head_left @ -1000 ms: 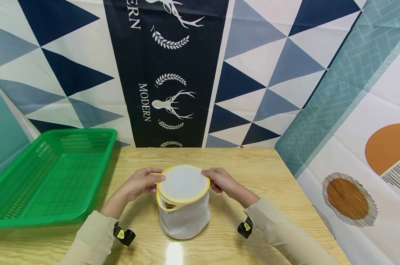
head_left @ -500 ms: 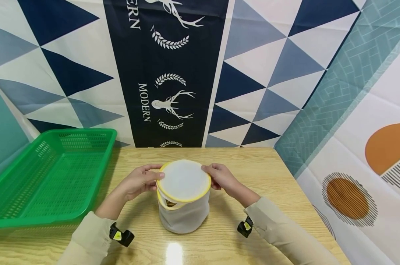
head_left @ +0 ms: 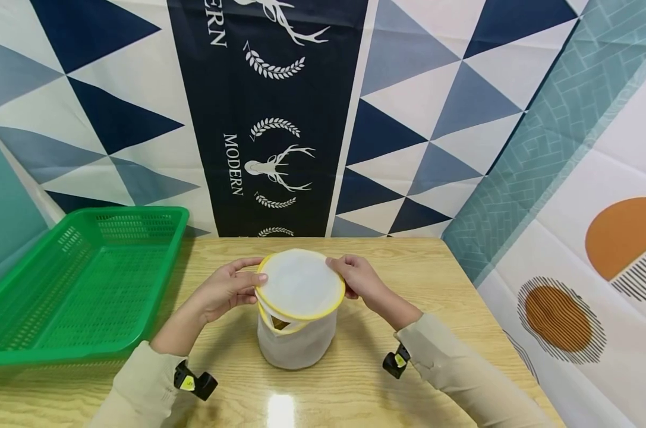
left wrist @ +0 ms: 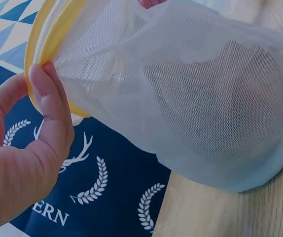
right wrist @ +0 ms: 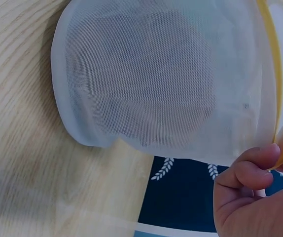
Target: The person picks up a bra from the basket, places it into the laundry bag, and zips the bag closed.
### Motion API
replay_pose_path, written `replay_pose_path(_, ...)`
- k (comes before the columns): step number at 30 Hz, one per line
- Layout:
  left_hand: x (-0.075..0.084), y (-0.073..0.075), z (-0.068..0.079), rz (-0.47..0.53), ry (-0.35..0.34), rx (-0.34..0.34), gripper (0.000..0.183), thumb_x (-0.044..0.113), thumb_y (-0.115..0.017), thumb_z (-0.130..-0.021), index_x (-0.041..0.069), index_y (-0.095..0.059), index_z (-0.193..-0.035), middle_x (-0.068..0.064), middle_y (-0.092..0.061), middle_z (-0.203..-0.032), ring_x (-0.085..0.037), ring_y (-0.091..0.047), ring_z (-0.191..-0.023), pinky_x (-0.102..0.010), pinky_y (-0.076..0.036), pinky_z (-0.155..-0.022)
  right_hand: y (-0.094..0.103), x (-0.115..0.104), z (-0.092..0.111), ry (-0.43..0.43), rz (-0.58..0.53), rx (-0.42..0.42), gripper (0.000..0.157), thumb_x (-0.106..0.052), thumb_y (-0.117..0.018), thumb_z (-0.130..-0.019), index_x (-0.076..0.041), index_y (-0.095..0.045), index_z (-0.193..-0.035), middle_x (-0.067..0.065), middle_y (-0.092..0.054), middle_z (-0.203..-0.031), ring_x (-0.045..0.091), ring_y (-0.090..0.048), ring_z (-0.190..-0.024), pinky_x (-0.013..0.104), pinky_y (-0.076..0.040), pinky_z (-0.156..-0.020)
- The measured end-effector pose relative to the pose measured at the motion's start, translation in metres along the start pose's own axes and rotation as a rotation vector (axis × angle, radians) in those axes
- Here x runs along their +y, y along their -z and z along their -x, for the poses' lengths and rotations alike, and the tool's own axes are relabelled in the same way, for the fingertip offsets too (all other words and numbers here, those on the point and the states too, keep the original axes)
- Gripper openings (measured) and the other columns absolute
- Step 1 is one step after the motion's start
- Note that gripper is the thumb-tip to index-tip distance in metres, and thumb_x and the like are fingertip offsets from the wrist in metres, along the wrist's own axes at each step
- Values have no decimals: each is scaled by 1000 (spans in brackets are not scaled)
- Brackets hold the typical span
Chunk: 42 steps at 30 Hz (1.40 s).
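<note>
A round white mesh laundry bag (head_left: 301, 285) with yellow trim and a zip stands on the wooden table between my hands. My left hand (head_left: 227, 288) pinches its yellow edge on the left; in the left wrist view the thumb and fingers squeeze the zipped rim. Opposite it, my right hand (head_left: 359, 279) grips the rim at the right, its fingers curled in the right wrist view. The lid lies over the top, with a gap along the front left where something brown shows. Through the mesh (left wrist: 220, 98) a dark, bulky shape appears, too blurred to identify.
A green plastic basket (head_left: 162, 279) with perforated walls stands at the left of the wooden table (head_left: 408, 267). Behind the table hangs a patterned cloth (head_left: 280, 89) with triangles and deer heads. A black camera sits on each wrist.
The bag and both hands have shifted a little toward the back of the table. Both hands keep their hold on the rim, and the gap at the front left stays visible.
</note>
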<state>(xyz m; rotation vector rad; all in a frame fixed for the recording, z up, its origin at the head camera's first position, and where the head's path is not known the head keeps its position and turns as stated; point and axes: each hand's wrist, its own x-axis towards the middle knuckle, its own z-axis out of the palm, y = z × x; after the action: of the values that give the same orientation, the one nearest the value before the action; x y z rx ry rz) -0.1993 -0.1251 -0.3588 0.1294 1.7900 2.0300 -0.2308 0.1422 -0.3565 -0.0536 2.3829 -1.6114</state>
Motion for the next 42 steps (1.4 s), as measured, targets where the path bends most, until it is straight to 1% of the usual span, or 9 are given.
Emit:
replay_pose_path(3, 2, -1, 1, 22, -1, -9, 68, 16, -62, -81, 6, -23, -136, 2, -64, -79, -8, -61, -68, -20, -50, -62, 1, -4, 1, 5, 4, 9, 35, -38, -53, -86, -4, -53, -80, 1, -47, -51, 11, -35, -38, 20, -27, -36)
replay_pose_path(9, 4, -3, 3, 42, -16, -35, 70, 15, -61, -82, 4, -20, -137, 3, -64, -82, -7, -61, -71, -22, -51, -67, 4, -9, 1, 9, 8, 32, 36, -39, -54, -85, -3, -55, -89, 0, -49, -54, 10, -35, -37, 19, -26, -36)
replay_pose_path(14, 4, -5, 3, 44, -19, -38, 70, 14, -61, -82, 4, -19, -137, 2, -64, -82, -8, -62, -71, -22, -51, -67, 5, -11, 2, 0, 3, 44, 38, -40, -54, -85, -2, -55, -92, 0, -48, -55, 9, -35, -38, 19, -27, -36)
replay_pose_path(18, 5, -5, 2, 38, -12, -29, 70, 14, -61, -81, 5, -20, -137, 2, -64, -81, -8, -62, -70, -22, -51, -65, 4, -13, 5, -14, -21, 56, 35, -38, -55, -84, -5, -56, -96, 1, -48, -55, 9, -36, -38, 19, -29, -37)
replay_pose_path(23, 3, -4, 3, 38, -8, -31, 67, 15, -59, -83, 4, -21, -137, 3, -64, -84, -8, -62, -71, -24, -51, -66, 1, -13, 11, -23, -45, 64, 33, -33, -58, -84, -12, -53, -109, 1, -49, -54, 10, -37, -38, 19, -32, -37)
replay_pose_path(27, 0, -3, 3, 55, -22, -42, 63, 19, -55, -87, 3, -21, -137, 3, -63, -88, -9, -63, -72, -26, -52, -68, 0, -12, 16, -11, -58, 57, 41, -30, -59, -83, -17, -44, -119, 2, -48, -51, 12, -37, -37, 20, -33, -37)
replay_pose_path(33, -2, -3, 2, 72, -49, -61, 55, 31, -43, -93, 1, -27, -135, 4, -60, -99, -10, -63, -79, -28, -52, -71, 2, -9, 23, 25, -58, 25, 46, -28, -59, -84, -18, -38, -124, 3, -48, -52, 13, -40, -38, 21, -34, -38)
replay_pose_path(37, -3, -4, 1, 114, -51, -83, 51, 29, -38, -95, 0, -26, -136, 4, -61, -99, -10, -63, -80, -28, -52, -72, 5, -11, 25, 42, -36, -3, 49, -26, -59, -84, -17, -36, -127, 3, -50, -53, 13, -42, -39, 21, -35, -39)
replay_pose_path(42, -5, -6, 0, 101, -59, -95, 53, 23, -43, -93, -2, -23, -136, 5, -59, -96, -9, -61, -77, -25, -51, -70, 8, -9, 25, 28, -19, -23, 51, -24, -57, -86, -12, -35, -130, 3, -49, -51, 14, -42, -38, 22, -34, -38)
